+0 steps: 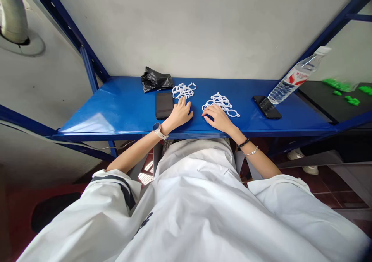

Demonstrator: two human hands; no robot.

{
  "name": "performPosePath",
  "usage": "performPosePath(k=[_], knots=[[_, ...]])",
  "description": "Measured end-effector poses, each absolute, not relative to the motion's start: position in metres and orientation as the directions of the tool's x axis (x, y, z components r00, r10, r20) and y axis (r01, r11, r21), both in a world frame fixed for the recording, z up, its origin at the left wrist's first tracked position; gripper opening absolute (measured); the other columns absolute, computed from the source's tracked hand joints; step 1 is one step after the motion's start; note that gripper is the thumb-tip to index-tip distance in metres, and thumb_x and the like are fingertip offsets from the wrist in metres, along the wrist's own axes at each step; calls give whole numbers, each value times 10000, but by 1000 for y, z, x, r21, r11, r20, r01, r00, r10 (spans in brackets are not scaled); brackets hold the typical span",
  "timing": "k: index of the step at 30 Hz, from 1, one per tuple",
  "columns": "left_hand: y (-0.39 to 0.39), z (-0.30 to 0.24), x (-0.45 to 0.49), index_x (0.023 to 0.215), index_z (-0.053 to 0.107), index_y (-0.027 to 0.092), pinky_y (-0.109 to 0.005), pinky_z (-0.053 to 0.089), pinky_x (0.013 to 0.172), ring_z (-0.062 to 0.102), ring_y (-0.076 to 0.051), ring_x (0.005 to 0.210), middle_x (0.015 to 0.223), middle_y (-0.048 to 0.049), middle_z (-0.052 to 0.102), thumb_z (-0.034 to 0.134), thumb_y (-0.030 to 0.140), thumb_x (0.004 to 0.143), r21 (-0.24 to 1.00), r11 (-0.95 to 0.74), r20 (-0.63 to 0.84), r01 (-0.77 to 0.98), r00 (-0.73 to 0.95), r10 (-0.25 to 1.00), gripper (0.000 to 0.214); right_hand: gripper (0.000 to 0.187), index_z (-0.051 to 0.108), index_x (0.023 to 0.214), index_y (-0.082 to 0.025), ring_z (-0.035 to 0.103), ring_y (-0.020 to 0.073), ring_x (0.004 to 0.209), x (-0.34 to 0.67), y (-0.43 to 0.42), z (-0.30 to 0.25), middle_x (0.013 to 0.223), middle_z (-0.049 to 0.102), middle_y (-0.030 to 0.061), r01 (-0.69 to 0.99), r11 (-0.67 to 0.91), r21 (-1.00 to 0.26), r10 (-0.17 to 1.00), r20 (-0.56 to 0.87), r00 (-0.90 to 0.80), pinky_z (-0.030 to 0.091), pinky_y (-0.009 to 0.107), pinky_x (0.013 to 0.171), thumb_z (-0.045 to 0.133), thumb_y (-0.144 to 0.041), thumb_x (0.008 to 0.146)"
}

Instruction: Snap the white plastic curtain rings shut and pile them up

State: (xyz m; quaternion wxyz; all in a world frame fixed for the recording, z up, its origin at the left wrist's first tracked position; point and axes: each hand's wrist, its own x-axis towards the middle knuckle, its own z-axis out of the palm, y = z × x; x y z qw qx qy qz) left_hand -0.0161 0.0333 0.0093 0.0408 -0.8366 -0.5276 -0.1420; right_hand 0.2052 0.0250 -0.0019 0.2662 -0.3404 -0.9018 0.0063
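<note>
Two loose piles of white plastic rings, which look like curtain rings, lie on a blue table [128, 103]. My left hand [180, 114] rests palm down with its fingers apart, the fingertips at the near edge of the left ring pile [181, 90]. Beside it on the left lies a dark flat tablet-like device [164, 105]. My right hand [217, 117] is also palm down, fingers slightly bent and thumb apart, at the near side of the right ring pile [220, 99]. A single ring [233, 113] sits at that pile's right edge. Nothing shows in either hand; what lies under the palms is hidden.
A crumpled black plastic bag [156, 79] lies at the back. On the right, a black phone [267, 107] lies by a water bottle [296, 78]. Farther right, green pieces [338, 85] lie on a dark surface. Blue frame posts [88, 68] flank the table.
</note>
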Motion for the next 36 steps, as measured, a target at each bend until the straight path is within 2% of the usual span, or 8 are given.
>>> performPosePath(k=[3, 5, 7, 10, 21, 25, 29, 36], knots=[[46, 18, -13, 1359, 466, 62, -497, 407, 1105, 296, -381, 1484, 1566, -260, 338, 426, 266, 974, 72, -405, 265, 911, 374, 889, 437, 188, 639, 937, -224, 549, 271, 1022, 205, 25, -2, 1021, 685, 79, 605, 773, -192, 611, 482, -628, 441, 446, 931, 457, -236, 978], [55, 22, -10, 1353, 478, 41, -486, 401, 1103, 339, -378, 1458, 1531, -262, 389, 401, 233, 974, 60, -405, 261, 912, 377, 889, 432, 184, 639, 939, -221, 550, 274, 1029, 205, 25, -2, 1027, 687, 81, 604, 773, -193, 612, 478, -630, 444, 449, 931, 459, -233, 976], [62, 22, -7, 1285, 534, 33, -490, 419, 1063, 464, -374, 1353, 1396, -263, 526, 386, 197, 966, 34, -419, 220, 907, 402, 889, 388, 181, 640, 943, -221, 552, 277, 1036, 204, 25, -2, 1033, 688, 82, 604, 772, -197, 614, 475, -630, 444, 453, 933, 461, -231, 973], [63, 18, -5, 1148, 616, 52, -486, 433, 1006, 547, -365, 1239, 1235, -244, 623, 363, 172, 967, 0, -461, 194, 887, 453, 870, 333, 175, 641, 943, -222, 554, 278, 1030, 204, 26, -2, 1034, 687, 83, 608, 767, -205, 621, 477, -622, 442, 455, 934, 467, -230, 967], [55, 16, -12, 929, 691, 78, -478, 402, 949, 644, -330, 1008, 1044, -204, 679, 340, 182, 976, 13, -535, 277, 845, 511, 814, 369, 171, 633, 940, -212, 560, 275, 1030, 205, 26, -2, 1037, 690, 82, 607, 771, -195, 615, 478, -628, 448, 446, 931, 466, -226, 973], [60, 18, -14, 981, 709, 83, -429, 437, 893, 653, -305, 982, 1051, -180, 686, 371, 140, 950, 96, -550, 289, 830, 505, 813, 345, 171, 632, 943, -210, 560, 275, 1024, 205, 26, -2, 1034, 688, 83, 608, 769, -195, 617, 472, -629, 452, 442, 919, 464, -225, 973], [63, 19, -16, 1068, 709, 111, -353, 467, 831, 659, -253, 947, 1062, -139, 691, 410, 81, 907, 255, -571, 389, 780, 458, 800, 341, 174, 635, 944, -215, 555, 277, 1024, 204, 26, -2, 1036, 687, 86, 606, 769, -201, 618, 472, -628, 449, 448, 919, 464, -228, 972], [66, 23, -18, 900, 688, 162, -289, 484, 733, 618, -167, 757, 886, -60, 691, 479, 79, 856, 595, -586, 578, 550, 213, 787, 229, 174, 638, 949, -216, 558, 279, 1030, 204, 27, -3, 1042, 688, 88, 606, 769, -203, 619, 472, -628, 452, 457, 925, 465, -228, 967]])
